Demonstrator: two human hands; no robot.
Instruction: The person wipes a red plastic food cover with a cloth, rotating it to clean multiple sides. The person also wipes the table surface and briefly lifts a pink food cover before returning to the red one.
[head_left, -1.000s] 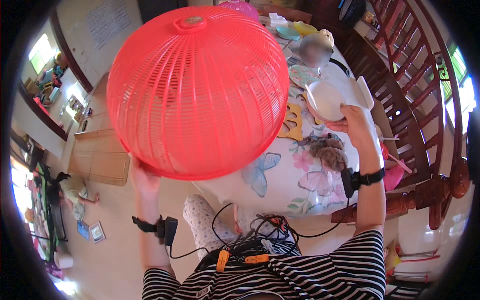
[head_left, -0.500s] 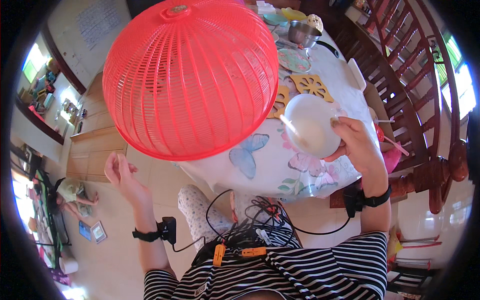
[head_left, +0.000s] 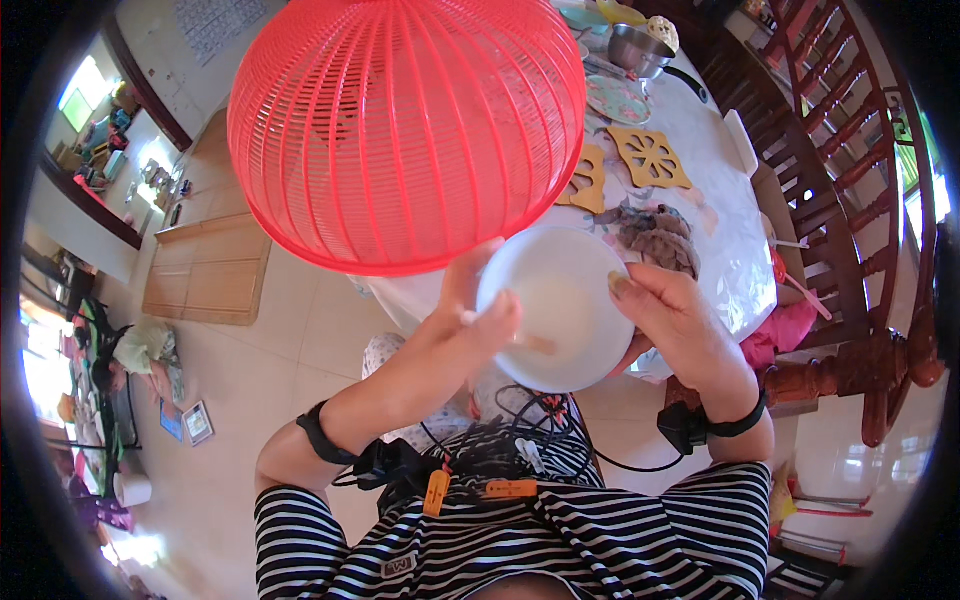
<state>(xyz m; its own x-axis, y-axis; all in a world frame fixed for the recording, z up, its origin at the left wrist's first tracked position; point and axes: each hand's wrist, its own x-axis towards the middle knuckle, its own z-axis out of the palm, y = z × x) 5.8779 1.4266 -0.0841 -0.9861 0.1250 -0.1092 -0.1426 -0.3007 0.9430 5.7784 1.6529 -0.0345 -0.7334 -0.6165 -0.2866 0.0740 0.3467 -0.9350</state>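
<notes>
A white bowl [head_left: 595, 275] with a pale whitish content in its bottom is held between my two hands, in front of my body at the near edge of the table. My right hand [head_left: 668, 315] grips the right rim, thumb on top and fingers beneath. At the left side my left hand [head_left: 470, 305] is closed around the rim, its thumb over the edge; the lower fingers are partly hidden by the bowl. A spoon [head_left: 538, 345] leans inside, its handle crossing the left rim under that thumb. Left of the bowl stands a large red mesh food cover [head_left: 400, 150].
On the white floral tablecloth [head_left: 715, 225] lie a crumpled grey-brown cloth [head_left: 660, 238], yellow cut-out trivets [head_left: 648, 157], a patterned plate [head_left: 612, 100] and a metal pan [head_left: 638, 50]. Dark wooden railings [head_left: 835, 130] run along the right. A person [head_left: 150, 355] is low on the floor at left.
The bowl has come nearer my body and slightly left, now seen more from above. My left hand has moved right, from empty air to the bowl. The grey-brown cloth has come into view.
</notes>
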